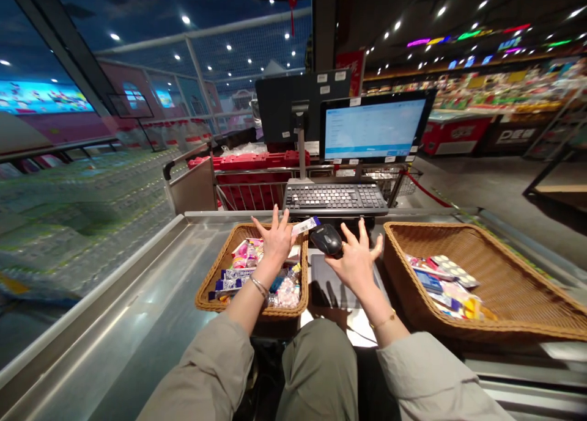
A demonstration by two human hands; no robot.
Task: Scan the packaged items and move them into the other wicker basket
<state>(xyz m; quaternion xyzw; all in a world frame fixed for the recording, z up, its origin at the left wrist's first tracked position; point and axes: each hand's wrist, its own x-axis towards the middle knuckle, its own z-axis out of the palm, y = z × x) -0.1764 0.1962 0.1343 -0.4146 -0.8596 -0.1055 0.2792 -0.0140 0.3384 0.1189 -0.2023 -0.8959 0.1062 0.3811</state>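
Observation:
My left hand (276, 241) is above the left wicker basket (200, 296), several fingers spread. It holds a slim white-and-blue packet (304, 226) with a barcode at the thumb side. The packet's blue end points toward a black barcode scanner (325, 239). My right hand (358, 262) is just right of the scanner, fingers spread, thumb and forefinger close around its right end. I see no firm grip on it. The left basket contains several blue-and-white packets (233, 284) and colourful wrapped sweets (284, 291).
A right-hand wicker basket (518, 274) contains mixed packets and a blister pack (452, 269). Behind the hands stand a keyboard (337, 196) and a lit monitor (373, 128). A metal counter (151, 299) extends left; a grey plate (332, 283) lies between the baskets.

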